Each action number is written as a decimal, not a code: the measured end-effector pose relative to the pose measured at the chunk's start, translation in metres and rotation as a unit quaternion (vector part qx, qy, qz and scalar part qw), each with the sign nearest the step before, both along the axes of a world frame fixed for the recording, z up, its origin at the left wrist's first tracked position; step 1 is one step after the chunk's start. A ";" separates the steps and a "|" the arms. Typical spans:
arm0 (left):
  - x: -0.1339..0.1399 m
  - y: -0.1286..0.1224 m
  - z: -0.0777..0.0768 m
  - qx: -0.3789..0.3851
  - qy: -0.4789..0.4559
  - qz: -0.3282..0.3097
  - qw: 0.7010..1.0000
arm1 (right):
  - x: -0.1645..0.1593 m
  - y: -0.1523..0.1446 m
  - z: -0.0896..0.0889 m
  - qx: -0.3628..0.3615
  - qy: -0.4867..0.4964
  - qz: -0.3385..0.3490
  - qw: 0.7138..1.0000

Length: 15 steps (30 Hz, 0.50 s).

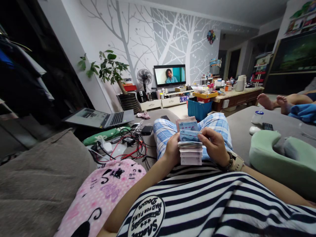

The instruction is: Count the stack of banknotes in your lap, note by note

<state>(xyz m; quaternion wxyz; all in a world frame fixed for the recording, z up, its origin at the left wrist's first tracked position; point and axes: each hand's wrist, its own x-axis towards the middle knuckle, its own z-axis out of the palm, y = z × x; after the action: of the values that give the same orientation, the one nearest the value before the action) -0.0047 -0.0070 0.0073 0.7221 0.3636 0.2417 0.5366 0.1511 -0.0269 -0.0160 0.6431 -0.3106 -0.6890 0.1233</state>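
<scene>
A thick stack of banknotes (pixel 191 148) is held over my lap, its lower ends folded down toward me. My left hand (pixel 172 148) grips the stack along its left side; most of its fingers are hidden behind the notes. At the right edge, my right hand (pixel 214 144) pinches a bluish note at the top with thumb and forefinger. Behind that one, more bluish and pinkish notes stand up. Checked blue trousers (pixel 165 135) lie under both hands.
To the left, an open laptop (pixel 98 118) lies near tangled cables (pixel 133 144) and a pink cat-print cushion (pixel 111 184). On the right are a green neck pillow (pixel 265 154), a white mouse (pixel 254 130) and a remote (pixel 268 126). Another person's bare feet (pixel 274 101) rest farther back.
</scene>
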 end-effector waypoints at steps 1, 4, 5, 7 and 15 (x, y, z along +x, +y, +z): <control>-0.001 0.000 0.000 -0.004 -0.001 -0.004 1.000 | 0.000 0.000 0.000 0.002 -0.002 0.007 1.000; -0.003 0.000 0.000 -0.025 -0.005 -0.020 0.999 | 0.000 -0.001 -0.001 0.005 -0.004 0.029 1.000; -0.003 0.000 0.000 -0.030 -0.005 -0.021 0.999 | 0.000 -0.001 -0.002 0.007 -0.005 0.035 0.999; -0.004 -0.001 0.001 -0.034 -0.003 -0.014 0.999 | 0.001 -0.001 -0.002 0.011 -0.008 0.048 0.999; -0.003 -0.001 0.003 -0.056 0.020 0.040 0.997 | 0.003 -0.001 -0.002 0.030 -0.017 0.086 0.996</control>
<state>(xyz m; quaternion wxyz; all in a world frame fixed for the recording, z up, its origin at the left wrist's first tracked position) -0.0080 -0.0085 0.0105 0.7141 0.3232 0.3006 0.5433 0.1545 -0.0278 -0.0181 0.6277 -0.2324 -0.7272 0.1520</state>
